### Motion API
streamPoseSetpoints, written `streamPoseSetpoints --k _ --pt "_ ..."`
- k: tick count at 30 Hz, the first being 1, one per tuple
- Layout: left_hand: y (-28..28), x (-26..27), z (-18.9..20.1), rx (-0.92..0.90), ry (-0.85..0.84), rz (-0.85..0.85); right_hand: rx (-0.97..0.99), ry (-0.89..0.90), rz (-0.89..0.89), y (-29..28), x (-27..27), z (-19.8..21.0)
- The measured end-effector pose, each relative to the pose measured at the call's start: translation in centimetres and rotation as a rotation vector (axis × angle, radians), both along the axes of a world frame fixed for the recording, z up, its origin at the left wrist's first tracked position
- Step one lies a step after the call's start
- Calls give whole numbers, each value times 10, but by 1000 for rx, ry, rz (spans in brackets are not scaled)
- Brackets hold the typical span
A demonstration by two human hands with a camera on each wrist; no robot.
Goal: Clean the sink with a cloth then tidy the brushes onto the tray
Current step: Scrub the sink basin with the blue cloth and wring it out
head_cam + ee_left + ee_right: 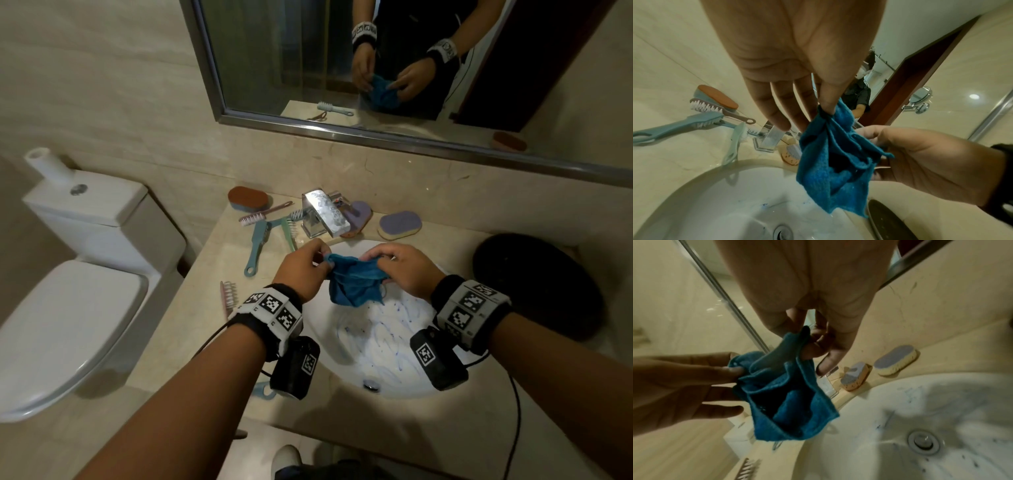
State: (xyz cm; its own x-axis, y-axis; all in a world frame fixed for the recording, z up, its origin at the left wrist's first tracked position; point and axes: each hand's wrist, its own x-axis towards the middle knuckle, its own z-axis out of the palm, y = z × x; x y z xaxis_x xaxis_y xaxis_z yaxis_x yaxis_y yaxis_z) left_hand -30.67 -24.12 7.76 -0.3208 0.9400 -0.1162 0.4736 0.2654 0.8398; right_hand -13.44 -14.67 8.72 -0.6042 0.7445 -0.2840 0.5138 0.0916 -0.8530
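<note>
Cloth [354, 282] pinched by each hand [301, 272] [409, 272]; only head view shows tray [537, 284].

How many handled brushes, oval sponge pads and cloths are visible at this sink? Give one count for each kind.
Handled brushes: 6 (one mostly hidden)
Oval sponge pads: 3
Cloth: 1
Total: 10

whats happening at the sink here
A person holds a blue cloth stretched between the left hand and right hand above the sink, which is marked with blue streaks. Brushes lie scattered on the counter by the tap; none sit on the dark tray.
</note>
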Motion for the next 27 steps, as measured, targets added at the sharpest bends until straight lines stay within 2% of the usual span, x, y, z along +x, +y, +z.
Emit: streamPoseSetpoints --k 5,7,9,11,13,16,18,20,22,25,27 --pt "3 1 2 18 69 24 344 -218 42 6 2 0" --pt "2 -2 2 -26 110 71 456 -238 -66 15 5 -6" --pt "-1 -7 1 -78 118 125 419 -266 -194 22 11 -9" --pt "-3 -10 -1 -93 80 140 321 -334 -156 25 16 -12" --pt "-4 -11 0 -74 -36 137 276 -381 -82 23 18 -15" --pt "-2 -5 4 -25 -127 98 274 -358 -84 15 17 -17" --pt "0 0 7 14 -177 61 184 -273 -102 11 14 -17" --pt "2 3 10 34 -274 44 60 -171 -35 6 10 -17" --pt "2 6 11 42 -351 21 15 -153 93 1 5 -17" --pt "3 10 16 47 -394 15 52 -153 194 -4 -2 -17" --pt "3 9 16 60 -376 43 149 -167 258 -4 -5 -20"
